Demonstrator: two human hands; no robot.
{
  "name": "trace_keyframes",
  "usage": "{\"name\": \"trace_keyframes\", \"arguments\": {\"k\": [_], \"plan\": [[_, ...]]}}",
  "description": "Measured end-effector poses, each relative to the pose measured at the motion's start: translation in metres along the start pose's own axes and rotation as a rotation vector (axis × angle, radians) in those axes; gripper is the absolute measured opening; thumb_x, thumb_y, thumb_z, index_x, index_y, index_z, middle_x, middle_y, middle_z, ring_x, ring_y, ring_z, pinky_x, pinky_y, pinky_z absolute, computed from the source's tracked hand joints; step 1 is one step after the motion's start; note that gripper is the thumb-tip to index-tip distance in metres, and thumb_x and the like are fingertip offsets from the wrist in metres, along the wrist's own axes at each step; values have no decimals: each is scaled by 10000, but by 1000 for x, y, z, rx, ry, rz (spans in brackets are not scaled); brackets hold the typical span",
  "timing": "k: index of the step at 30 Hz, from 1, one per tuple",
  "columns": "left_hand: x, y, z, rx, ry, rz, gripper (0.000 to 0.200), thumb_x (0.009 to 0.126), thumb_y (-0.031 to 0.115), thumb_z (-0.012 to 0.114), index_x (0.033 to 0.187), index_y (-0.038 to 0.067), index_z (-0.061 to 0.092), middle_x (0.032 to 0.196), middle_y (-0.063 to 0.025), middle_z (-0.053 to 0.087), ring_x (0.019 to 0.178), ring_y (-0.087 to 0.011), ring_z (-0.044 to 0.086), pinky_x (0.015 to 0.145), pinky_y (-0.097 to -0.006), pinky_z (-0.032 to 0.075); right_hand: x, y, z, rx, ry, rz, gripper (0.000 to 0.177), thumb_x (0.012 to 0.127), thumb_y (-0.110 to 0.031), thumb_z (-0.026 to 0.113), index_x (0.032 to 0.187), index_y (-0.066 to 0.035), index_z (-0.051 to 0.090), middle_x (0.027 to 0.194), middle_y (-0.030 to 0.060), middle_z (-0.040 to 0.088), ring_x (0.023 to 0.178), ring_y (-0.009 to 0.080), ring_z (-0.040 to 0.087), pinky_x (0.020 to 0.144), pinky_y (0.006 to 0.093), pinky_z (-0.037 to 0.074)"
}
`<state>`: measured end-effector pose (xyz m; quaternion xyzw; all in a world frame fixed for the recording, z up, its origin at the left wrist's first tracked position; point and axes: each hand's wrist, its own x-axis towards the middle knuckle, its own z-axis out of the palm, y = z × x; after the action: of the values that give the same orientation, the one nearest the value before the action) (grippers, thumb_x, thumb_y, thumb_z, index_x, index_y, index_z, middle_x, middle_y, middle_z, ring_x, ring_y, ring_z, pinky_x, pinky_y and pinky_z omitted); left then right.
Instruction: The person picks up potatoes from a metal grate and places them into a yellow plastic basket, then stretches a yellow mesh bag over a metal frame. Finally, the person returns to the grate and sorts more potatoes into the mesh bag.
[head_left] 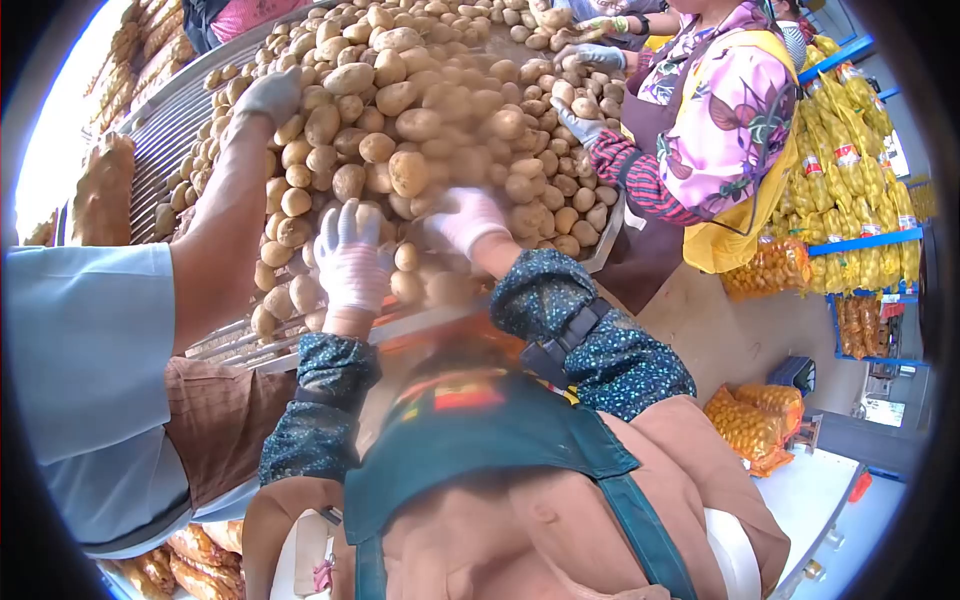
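"Where are the potatoes [408,174]?"

"Heaped across the slatted counter [165,135], in front of the person and around both gloved hands. A few lie between the hands, near the close edge."

"And the left hand [350,255]?"

"Palm down at the near side of the heap, fingers a little spread, not wrapped around anything. Whether it presses on the potatoes under it, I can't tell."

"The right hand [472,220]?"

"Over the heap, fingers pointing inward. It's blurred, so I can't say whether it pinches a potato."

"Which step is this, then?"

"I'd judge it to be working through the loose potatoes by hand. Co-workers' gloved hands reach into the same heap from both sides."

"What would the next move call for?"

"Picking one out would take fingers curled around a single potato; shifting several, a flat palm. Either way, keep clear of the co-worker's hand [270,97] on the left."
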<state>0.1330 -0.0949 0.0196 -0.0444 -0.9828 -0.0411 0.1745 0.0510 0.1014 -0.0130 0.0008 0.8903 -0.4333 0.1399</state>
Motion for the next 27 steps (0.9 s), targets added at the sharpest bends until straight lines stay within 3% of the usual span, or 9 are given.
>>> {"name": "trace_keyframes", "arguments": {"k": [5,8,11,13,17,18,21,23,27], "plan": [[-22,9,24,-61,-100,-50,689,782,321,731,1410,171,491,1480,-149,395,1345,-384,378,1071,-538,346,-8,6,-4,108,50,-26,363,791,-277,770,1086,-71,720,1058,165,709,964,322,675,890,376,521],[-26,9,20,-120,-102,-52,746,772,271,746,1441,146,442,1477,-181,389,1302,-394,408,1050,-528,378,-15,15,-7,202,159,-67,271,843,-204,753,1069,-58,722,927,112,743,823,251,686,800,344,534],[-29,6,19,-186,-90,-109,778,761,257,781,1442,99,440,1470,-196,412,1294,-418,436,1082,-499,390,-25,15,-28,472,192,-15,192,902,-130,708,1076,-50,713,908,49,725,785,156,653,733,290,525],[-32,1,25,-214,-43,-133,746,774,237,765,1430,84,445,1461,-206,427,1288,-421,440,1064,-503,401,-30,27,-47,1060,91,69,149,941,-60,661,1086,-28,671,933,38,684,842,131,642,724,268,541],[-34,-6,34,-204,10,-87,659,798,235,722,1389,79,478,1440,-197,447,1296,-416,416,1024,-522,413,-62,56,-88,1526,2,-108,149,950,-6,612,1098,15,614,1098,138,667,973,282,681,826,428,612],[-33,-5,34,-197,3,-77,647,796,235,722,1379,79,489,1437,-191,451,1298,-414,416,1023,-521,414,-71,57,-94,1493,-5,-202,142,960,-15,596,1099,18,605,1110,160,663,1008,322,674,833,451,606],[-33,1,26,-143,-31,-93,622,788,240,721,1353,84,514,1423,-173,463,1302,-404,415,1021,-514,409,-120,84,-119,1424,7,-123,142,969,-52,592,1092,16,614,1143,172,663,1034,317,672,847,429,594],[-36,-1,22,1,18,-49,597,766,255,730,1311,88,551,1379,-164,497,1289,-384,433,1032,-504,389,-151,110,-114,1260,54,57,134,957,-65,616,1072,2,636,1079,138,686,984,270,689,819,397,594],[-56,-13,21,-234,34,-19,506,737,225,745,1193,47,617,1280,-168,572,1201,-379,506,1024,-498,401,-209,198,-61,831,112,267,156,907,-88,687,1042,-15,659,953,82,711,849,201,705,770,345,586]]}}
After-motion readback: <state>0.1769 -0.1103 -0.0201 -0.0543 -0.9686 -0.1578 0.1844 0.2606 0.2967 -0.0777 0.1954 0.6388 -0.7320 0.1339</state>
